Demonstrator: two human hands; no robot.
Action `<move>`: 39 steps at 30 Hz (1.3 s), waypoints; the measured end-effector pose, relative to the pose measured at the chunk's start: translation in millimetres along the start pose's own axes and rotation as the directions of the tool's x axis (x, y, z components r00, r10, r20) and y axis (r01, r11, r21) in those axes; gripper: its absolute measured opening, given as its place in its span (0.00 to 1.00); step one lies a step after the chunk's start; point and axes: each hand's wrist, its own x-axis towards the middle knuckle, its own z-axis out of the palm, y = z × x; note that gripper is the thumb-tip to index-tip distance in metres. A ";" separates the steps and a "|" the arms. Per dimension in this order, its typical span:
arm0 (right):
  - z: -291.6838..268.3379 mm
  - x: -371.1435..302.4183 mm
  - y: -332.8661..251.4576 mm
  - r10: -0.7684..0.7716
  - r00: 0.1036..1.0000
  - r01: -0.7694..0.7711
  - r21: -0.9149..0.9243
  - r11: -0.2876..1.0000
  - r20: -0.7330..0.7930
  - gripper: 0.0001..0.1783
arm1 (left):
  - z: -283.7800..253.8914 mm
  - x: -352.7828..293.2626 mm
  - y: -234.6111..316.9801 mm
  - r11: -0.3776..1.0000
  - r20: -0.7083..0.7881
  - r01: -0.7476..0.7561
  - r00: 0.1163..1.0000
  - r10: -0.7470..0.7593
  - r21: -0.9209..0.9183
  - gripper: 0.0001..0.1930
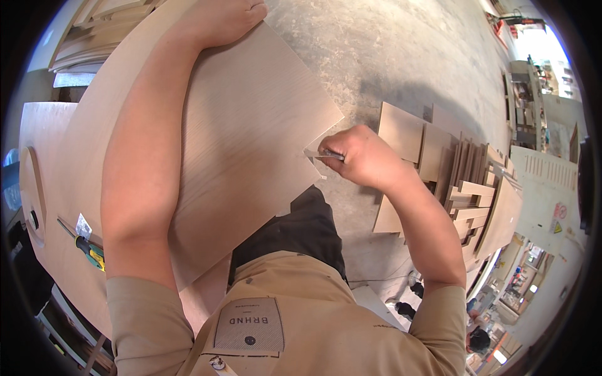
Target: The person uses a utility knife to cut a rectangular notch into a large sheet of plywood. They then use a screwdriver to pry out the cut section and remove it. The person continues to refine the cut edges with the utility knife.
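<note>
A large light wood-grain panel [257, 131] lies tilted across the view, with a notch cut into its right edge. My left hand [229, 20] is closed at the panel's far edge, its fingers curled and partly hidden, with the forearm lying over the panel. In my right hand [364, 156] is a small metal knife [331, 154], held in a closed grip. Its blade reaches the inner corner of the notch. The hand itself is just off the panel's right edge.
Beneath the panel is a larger wooden board [75, 163], with a yellow-and-green-handled screwdriver [91, 250] on it at the left. Stacked wood pieces [464, 188] stand on the concrete floor [326, 37] to the right. Another person [478, 338] is at the far lower right.
</note>
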 end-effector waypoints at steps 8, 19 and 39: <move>-31.0 -30.0 1.3 -0.124 0.986 0.117 -0.064 0.991 -0.108 0.05 | 3.4 2.5 -1.2 0.999 -0.015 -0.041 0.999 0.042 0.027 0.18; -27.8 -23.3 -20.6 -0.097 0.965 0.176 -0.328 0.928 0.245 0.09 | 3.0 -0.2 0.1 1.000 -0.028 -0.016 0.999 0.016 -0.003 0.17; 11.1 -25.2 -54.7 0.548 0.818 -0.436 0.811 0.390 0.176 0.20 | -3.9 1.5 8.4 0.996 0.127 0.078 0.988 -0.084 0.052 0.19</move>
